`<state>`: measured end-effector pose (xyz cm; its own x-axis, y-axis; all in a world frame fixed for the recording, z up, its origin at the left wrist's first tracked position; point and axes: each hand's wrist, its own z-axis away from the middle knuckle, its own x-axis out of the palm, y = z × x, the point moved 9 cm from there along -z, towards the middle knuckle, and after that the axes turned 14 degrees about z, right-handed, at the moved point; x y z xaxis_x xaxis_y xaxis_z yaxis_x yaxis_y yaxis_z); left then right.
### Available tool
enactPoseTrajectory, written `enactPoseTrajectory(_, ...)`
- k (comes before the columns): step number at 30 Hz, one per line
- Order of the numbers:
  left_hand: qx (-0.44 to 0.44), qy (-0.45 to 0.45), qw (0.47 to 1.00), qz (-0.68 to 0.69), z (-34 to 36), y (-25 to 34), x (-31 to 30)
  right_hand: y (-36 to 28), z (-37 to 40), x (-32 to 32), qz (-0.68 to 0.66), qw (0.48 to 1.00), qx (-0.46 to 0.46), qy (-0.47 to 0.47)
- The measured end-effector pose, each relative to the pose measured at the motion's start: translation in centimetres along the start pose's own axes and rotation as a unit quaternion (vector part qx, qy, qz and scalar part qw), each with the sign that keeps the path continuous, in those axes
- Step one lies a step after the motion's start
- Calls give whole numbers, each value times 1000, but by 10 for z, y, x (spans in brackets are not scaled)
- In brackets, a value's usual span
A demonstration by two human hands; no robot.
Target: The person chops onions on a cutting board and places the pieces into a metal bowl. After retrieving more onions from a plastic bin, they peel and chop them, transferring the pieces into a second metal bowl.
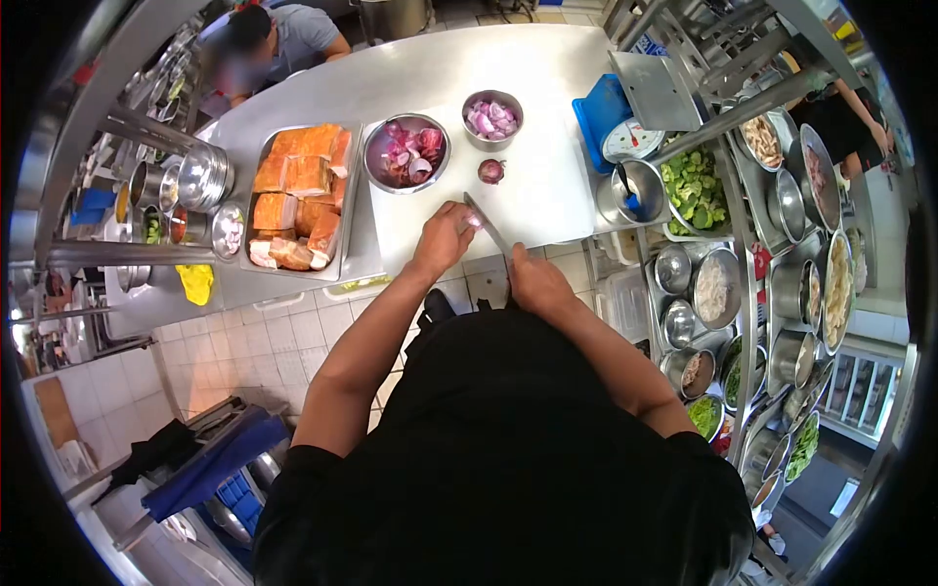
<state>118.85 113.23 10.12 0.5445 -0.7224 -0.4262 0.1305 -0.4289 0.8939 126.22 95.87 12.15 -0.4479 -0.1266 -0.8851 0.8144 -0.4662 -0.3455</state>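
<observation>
My right hand [539, 282] is wrapped round the handle of a knife [492, 227], whose blade points up and to the left over the white cutting board [547, 186]. Close to the blade, my left hand [446, 237] has its fingers closed on a small pale purple onion piece [474, 221], partly covered by the fingertips. One whole red onion [491, 171] lies on the board beyond the knife. Behind it stands a metal bowl of cut onion pieces [491, 119]. To the left, a larger metal bowl [369, 168] contains onion pieces and dark red skins.
Left of the board sits a metal tray [349, 181] of orange-skinned meat slabs. A blue scale [592, 122] and a metal bowl with a blue-handled tool [630, 200] stand right. Shelves of food bowls line the right side. A person [298, 44] is across the table.
</observation>
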Motion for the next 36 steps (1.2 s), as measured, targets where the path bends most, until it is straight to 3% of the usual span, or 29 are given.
enactPoseTrajectory(8, -17, -11, 1000, -12, -3, -6, 1, -1, -11, 5, 35, 998, 12, -50)
enactPoseTrajectory(22, 15, -31, 999, -20, -3, -14, 5, 3, -40, 33, -35, 999, 11, 6)
enactPoseTrajectory(27, -99, -8, 995, 4, 0, -25, 3, 9, -12, 1, -67, 996, 50, -2)
enactPoseTrajectory(31, -57, 13, 997, -53, -13, -2, 0, 45, 8, -3, -91, 992, 86, 33)
enactPoseTrajectory(33, -41, -92, 987, -127, -25, 0, 16, 60, 15, 5, -106, 990, 80, 50)
enactPoseTrajectory(36, -70, -123, 979, -146, -33, -1, 20, 90, 12, 48, -175, 980, 80, 60)
